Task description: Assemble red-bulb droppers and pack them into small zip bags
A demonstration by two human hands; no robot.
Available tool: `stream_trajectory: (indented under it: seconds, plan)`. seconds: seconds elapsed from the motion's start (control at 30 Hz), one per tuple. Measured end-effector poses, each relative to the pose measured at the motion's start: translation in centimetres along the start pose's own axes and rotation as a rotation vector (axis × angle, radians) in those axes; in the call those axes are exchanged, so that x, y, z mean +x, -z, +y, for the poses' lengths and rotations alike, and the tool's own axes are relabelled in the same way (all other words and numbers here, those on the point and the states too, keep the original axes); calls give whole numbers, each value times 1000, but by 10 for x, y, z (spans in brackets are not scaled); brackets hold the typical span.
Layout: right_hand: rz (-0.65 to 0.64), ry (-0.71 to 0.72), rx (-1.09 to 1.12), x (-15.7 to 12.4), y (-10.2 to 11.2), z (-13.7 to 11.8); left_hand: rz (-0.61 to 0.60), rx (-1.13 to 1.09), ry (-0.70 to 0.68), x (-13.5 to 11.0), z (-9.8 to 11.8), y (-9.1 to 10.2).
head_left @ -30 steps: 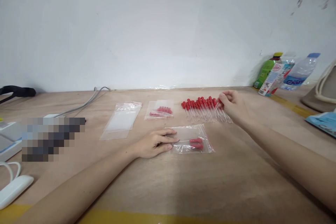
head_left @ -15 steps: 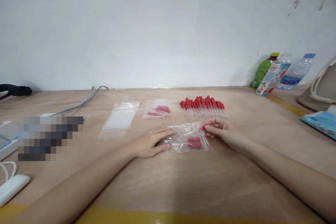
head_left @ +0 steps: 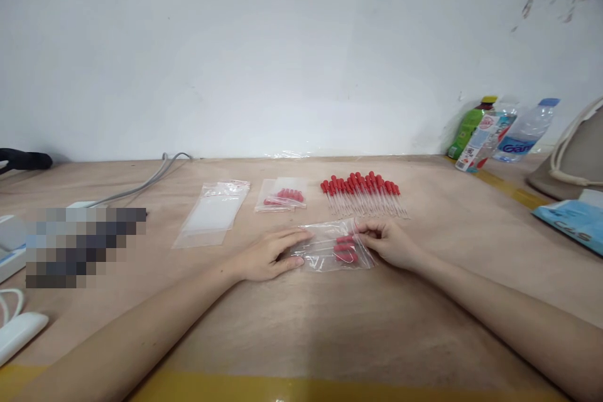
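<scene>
A clear zip bag with red-bulbed droppers inside lies on the table in front of me. My left hand rests flat on the bag's left end, fingers stretched out. At the bag's right end, the mouth, my right hand has its fingers pinched on a red-bulbed dropper that lies partly inside. Behind the bag, a row of several loose red-bulbed droppers is laid out on the table.
A filled bag of droppers and a stack of flat zip bags lie to the left of the row. Bottles stand at the back right by a beige bag and a blue packet. A grey cable and white devices sit at the left.
My right hand left the row of loose droppers with one dropper, came down to the bag's mouth and pushed it partly in. My left hand stayed on the bag.
</scene>
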State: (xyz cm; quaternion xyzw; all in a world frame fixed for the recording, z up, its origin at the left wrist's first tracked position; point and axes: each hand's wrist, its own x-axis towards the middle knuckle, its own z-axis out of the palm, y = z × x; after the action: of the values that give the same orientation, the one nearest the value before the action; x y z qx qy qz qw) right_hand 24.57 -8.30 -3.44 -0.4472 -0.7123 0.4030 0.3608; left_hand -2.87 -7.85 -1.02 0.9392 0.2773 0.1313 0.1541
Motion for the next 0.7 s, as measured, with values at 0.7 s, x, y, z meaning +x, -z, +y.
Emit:
stream_trajectory:
  seconds: [0.7]
  plan:
    - [544,-144,-797,101,47,2,-22,-6,-23,1,-3,-2]
